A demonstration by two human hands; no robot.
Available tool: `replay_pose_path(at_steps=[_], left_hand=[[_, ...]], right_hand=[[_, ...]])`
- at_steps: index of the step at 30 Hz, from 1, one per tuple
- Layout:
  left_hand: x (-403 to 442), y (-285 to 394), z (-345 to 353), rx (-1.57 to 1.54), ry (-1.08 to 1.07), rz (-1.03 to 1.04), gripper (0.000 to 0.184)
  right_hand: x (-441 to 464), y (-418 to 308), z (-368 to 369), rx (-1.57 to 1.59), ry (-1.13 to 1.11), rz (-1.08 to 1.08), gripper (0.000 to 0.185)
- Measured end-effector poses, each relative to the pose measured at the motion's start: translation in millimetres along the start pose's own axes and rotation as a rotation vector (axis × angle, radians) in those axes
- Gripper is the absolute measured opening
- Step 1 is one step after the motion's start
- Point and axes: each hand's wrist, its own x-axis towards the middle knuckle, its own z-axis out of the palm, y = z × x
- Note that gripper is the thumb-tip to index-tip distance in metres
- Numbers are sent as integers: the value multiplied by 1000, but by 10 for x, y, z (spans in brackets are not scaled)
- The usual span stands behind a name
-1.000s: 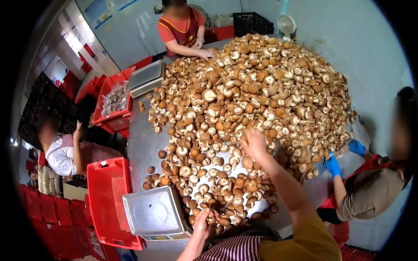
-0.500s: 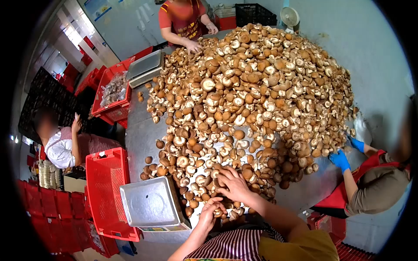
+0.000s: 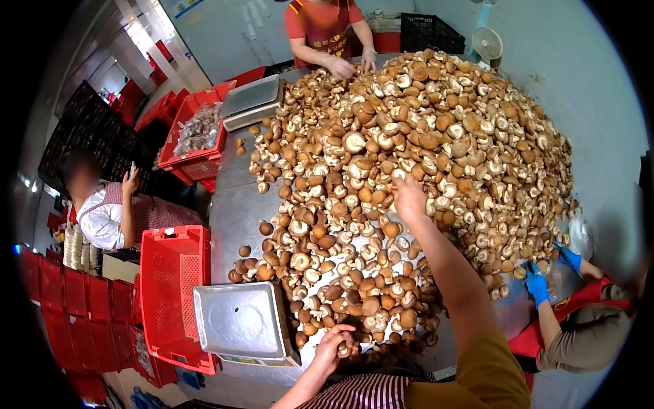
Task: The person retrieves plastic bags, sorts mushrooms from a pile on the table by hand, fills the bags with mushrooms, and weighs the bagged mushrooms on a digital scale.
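Observation:
A large heap of brown-capped shiitake mushrooms (image 3: 470,136) covers much of the metal table, with a looser spread of them near me. My right hand (image 3: 411,199) reaches far forward over the heap, fingertips down at the mushrooms. Its fingers are partly hidden, so whether it grips one is unclear. Close to my body, my left hand (image 3: 332,346) is curled, palm side up, around a mushroom (image 3: 343,349). It stays at the near edge of the loose mushrooms, right of a flat-topped scale (image 3: 238,320).
Left of the scale stands a red crate (image 3: 176,293). Farther back are a second scale (image 3: 252,95) and a red crate of bagged goods (image 3: 193,160). A gloved co-worker (image 3: 327,34) works opposite; blue gloves (image 3: 537,283) of another are at right. A person (image 3: 109,218) stands left.
My right hand has moved from the near mushrooms forward onto the heap. My left hand stays near the table edge, still curled. The view has shifted slightly.

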Motion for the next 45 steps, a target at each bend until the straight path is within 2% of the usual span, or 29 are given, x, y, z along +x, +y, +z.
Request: replay_pose_path(at_steps=[2, 4, 6, 7, 8, 10, 11, 12, 15, 18, 20, 21, 24, 26, 28, 29, 30, 32, 33, 34, 35, 36, 37, 38, 39, 42, 43, 44, 45], left_hand=[[35, 41, 9, 10, -42, 3, 23], [66, 75, 50, 11, -83, 4, 26], [98, 181, 115, 51, -191, 24, 51], [149, 200, 120, 74, -233, 13, 74], [172, 240, 164, -3, -253, -35, 82], [226, 395, 301, -144, -337, -42, 83], [308, 368, 235, -296, -326, -131, 77], [367, 320, 160, -292, -325, -134, 77], [372, 287, 135, -193, -291, -160, 47], [380, 148, 24, -166, -279, -210, 40], [321, 141, 37, -162, -352, -154, 36], [276, 143, 39, -141, -328, -137, 36], [196, 43, -41, -151, -292, -151, 35], [175, -12, -92, -164, -284, -182, 34], [173, -38, -129, -110, -301, -209, 33], [176, -43, -139, -156, -348, -208, 30], [176, -42, -140, -160, -346, -203, 30], [125, -10, -118, -98, -328, -192, 29], [105, -5, -116, -100, -324, -190, 29], [102, 7, -104, -84, -324, -185, 28], [104, 27, -91, -70, -322, -178, 28], [100, 50, -74, -73, -315, -169, 28], [92, 69, -54, -50, -309, -153, 28], [80, 83, -41, -28, -302, -140, 29], [80, 97, -35, -37, -308, -128, 30], [94, 121, -29, -25, -307, -99, 30], [103, 113, -27, -35, -298, -97, 30], [116, 106, -30, -21, -304, -97, 32], [131, 122, -27, -2, -315, -97, 34]], right_hand=[[-77, 15, 26, 49, 91, 21, 28], [-277, 42, 34, 415, -79, 149, 17], [-693, -505, -703, 587, -411, 243, 19], [-938, -467, -612, 750, -586, 139, 21], [-1146, -432, -527, 911, -756, 27, 22], [-1334, -575, -749, 848, -1109, -245, 26], [-1305, -633, -806, 851, -1107, -243, 26], [-1213, -686, -855, 701, -983, -240, 29], [-639, -624, -601, 331, -672, -165, 46], [-216, -479, -185, 93, -568, -105, 57], [-348, -476, 160, -77, -515, -100, 55], [-471, -510, 273, -87, -524, -87, 54], [-996, -490, 335, -101, -565, -346, 50], [-1425, -502, 371, -11, -614, -408, 50], [-1687, -650, 2, 37, -758, -467, 48], [-1757, -612, -141, 197, -598, -560, 40], [-1678, -618, -136, 197, -600, -566, 40], [-1365, -641, -130, 318, -726, -198, 22], [-1201, -619, -139, 256, -293, -314, 16], [-866, -642, -222, 89, -468, -92, 18], [-636, -434, 91, 12, -304, -150, 19], [-378, -434, 55, -10, -374, -45, 15], [-204, -223, 388, -94, -308, -69, 16], [-65, -40, 556, -283, -105, -308, 23], [50, 23, 671, -382, -196, -294, 30], [253, 67, 784, -448, -80, -319, 21], [303, 95, 760, -447, -174, -324, 18], [306, 86, 701, -403, -66, -352, 20], [300, 65, 639, -361, -130, -298, 27]])
